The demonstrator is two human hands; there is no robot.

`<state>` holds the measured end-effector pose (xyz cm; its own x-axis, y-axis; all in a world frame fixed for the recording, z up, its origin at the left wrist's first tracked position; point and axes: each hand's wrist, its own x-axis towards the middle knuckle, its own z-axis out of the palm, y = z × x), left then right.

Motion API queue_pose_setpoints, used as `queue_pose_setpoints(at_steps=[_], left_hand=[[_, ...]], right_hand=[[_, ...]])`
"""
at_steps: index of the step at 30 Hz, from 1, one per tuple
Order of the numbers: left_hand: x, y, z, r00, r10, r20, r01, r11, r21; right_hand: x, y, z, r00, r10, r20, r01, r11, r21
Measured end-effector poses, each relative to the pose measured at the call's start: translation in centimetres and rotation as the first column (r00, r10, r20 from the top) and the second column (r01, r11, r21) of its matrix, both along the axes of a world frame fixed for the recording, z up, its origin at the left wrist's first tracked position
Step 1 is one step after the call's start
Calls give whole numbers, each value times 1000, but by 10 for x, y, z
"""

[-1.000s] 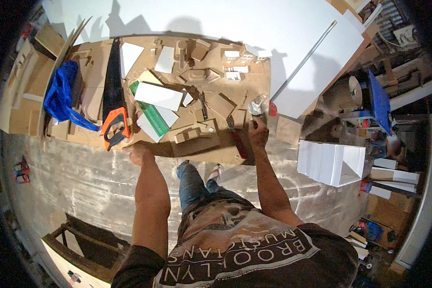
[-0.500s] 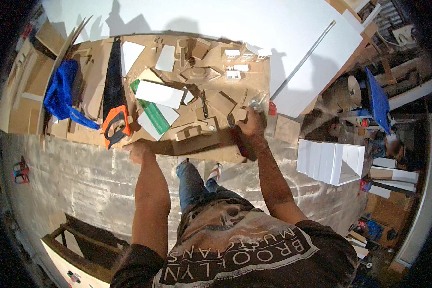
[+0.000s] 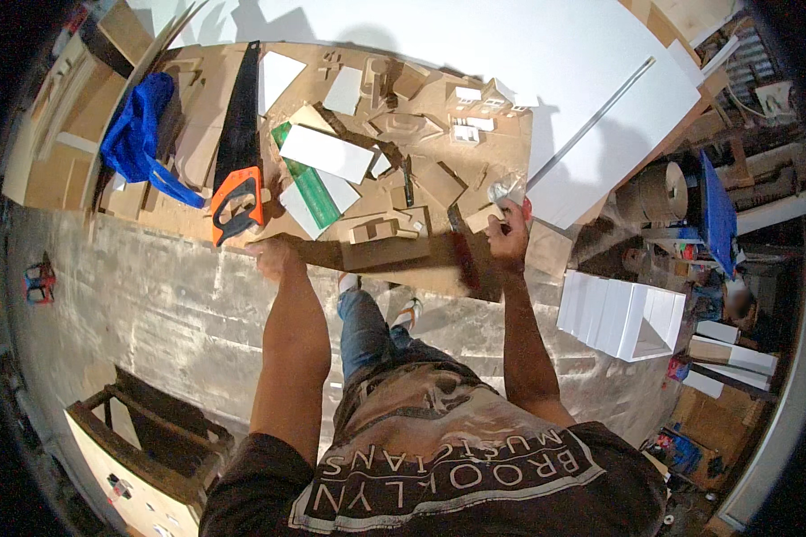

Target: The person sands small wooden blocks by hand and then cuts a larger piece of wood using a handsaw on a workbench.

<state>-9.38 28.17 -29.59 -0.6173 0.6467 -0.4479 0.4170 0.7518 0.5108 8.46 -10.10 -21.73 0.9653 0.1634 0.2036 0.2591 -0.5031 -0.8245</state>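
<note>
My left hand is at the front edge of the cardboard-coloured work board, fingers curled at that edge below a black saw with an orange handle. My right hand is closed on a small pale wooden piece, beside a crumpled silvery item and above a dark red long object. Between my hands lie wooden blocks, white pieces, a green strip and a dark slim tool. Small white models stand farther back.
A blue cloth bundle lies at left. A white sheet with a metal bar extends back and right. A white box sits right of me, a wooden frame lower left. Another person is partly visible far right.
My right hand has taken hold of the small pale piece and shifted rightward with it. The view has shifted, moving the board up and right in the picture.
</note>
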Motion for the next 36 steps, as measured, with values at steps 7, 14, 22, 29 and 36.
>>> queue_pose_setpoints(at_steps=[7,14,22,29,36], left_hand=[[8,-11,-10,994,29,-105,-8,980,199],[-10,-13,1,975,-154,158,149,988,42],[-140,-72,-14,677,-537,503,458,843,282],[-105,-244,138,-60,-993,97,687,29,726],[-94,-282,157,-212,-970,118,666,-55,744]], right_hand=[[-49,5,21,859,337,-385,-197,913,358],[-84,7,72,690,489,-533,-299,864,405],[-111,-13,80,653,581,-486,-412,811,416],[-130,-37,81,762,633,-136,-618,774,136],[-141,-38,116,665,717,-210,-717,691,90]])
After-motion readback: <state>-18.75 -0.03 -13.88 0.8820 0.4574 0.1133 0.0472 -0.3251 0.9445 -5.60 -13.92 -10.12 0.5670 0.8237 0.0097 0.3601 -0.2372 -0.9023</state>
